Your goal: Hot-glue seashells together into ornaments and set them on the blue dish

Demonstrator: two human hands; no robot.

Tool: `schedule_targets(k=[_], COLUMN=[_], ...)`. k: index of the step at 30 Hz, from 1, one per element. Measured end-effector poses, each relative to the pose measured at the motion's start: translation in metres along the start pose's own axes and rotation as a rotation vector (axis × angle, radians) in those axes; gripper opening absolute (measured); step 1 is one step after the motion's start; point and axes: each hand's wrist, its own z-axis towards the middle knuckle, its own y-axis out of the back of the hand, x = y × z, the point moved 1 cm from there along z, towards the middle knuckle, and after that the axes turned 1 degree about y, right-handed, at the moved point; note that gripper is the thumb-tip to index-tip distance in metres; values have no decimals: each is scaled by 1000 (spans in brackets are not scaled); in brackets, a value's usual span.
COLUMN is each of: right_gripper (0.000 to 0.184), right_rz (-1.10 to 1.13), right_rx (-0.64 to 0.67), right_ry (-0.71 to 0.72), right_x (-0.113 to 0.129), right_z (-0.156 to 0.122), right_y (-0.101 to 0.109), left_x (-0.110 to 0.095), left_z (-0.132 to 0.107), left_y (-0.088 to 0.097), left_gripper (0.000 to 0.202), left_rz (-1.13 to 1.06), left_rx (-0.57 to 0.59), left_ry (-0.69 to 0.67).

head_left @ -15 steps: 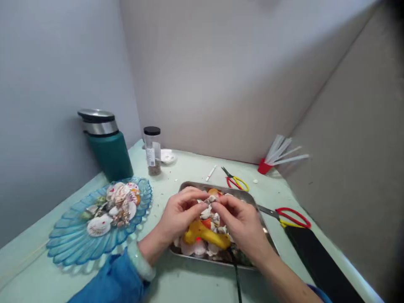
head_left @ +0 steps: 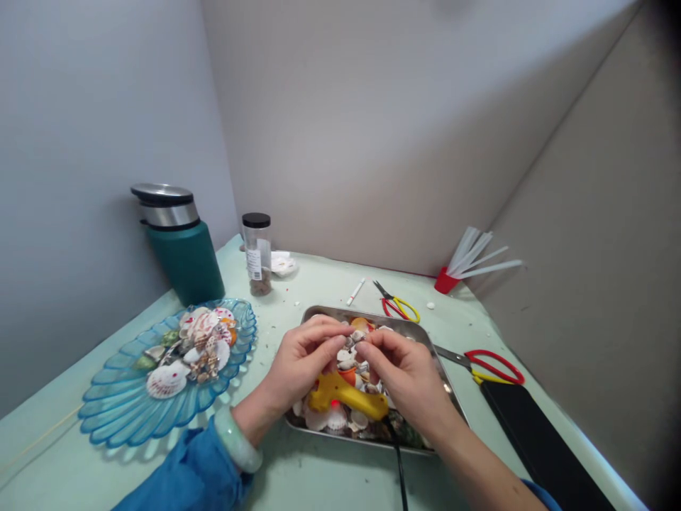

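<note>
My left hand (head_left: 301, 358) and my right hand (head_left: 401, 369) meet over a metal tray (head_left: 319, 314) heaped with seashells. Between the fingertips of both hands is a small cluster of shells (head_left: 355, 337). A yellow glue gun (head_left: 345, 399) lies in the tray under my hands, its black cord (head_left: 398, 461) running toward me. A blue sleeve and a pale green bangle (head_left: 237, 441) are on my left wrist.
A blue glass plate (head_left: 120, 404) with shells sits at the left. Behind it are a green flask (head_left: 178, 245) and a small black-capped jar (head_left: 257, 254). Small scissors (head_left: 396, 305), larger red scissors (head_left: 486, 365), a red cup of glue sticks (head_left: 468, 262) and a black slab (head_left: 537, 443) lie to the right.
Both hands have shifted very slightly nearer to me while still pinching the shells; the view has tilted a little. Nothing else moved.
</note>
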Motion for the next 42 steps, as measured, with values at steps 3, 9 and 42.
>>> schedule_targets(k=[3, 9, 42], right_gripper=[23, 24, 20], right_rz=[7, 65, 173], right_rx=[-3, -2, -93], right_ry=[-9, -34, 33], right_x=[-1, -1, -8], right_z=[0, 1, 2], right_y=[0, -1, -2], left_x=[1, 0, -5], left_z=[0, -1, 2], left_y=[0, -2, -6], left_gripper=[18, 18, 21], left_rz=[-4, -33, -105], left_rx=[5, -13, -78], left_ry=[-5, 39, 224])
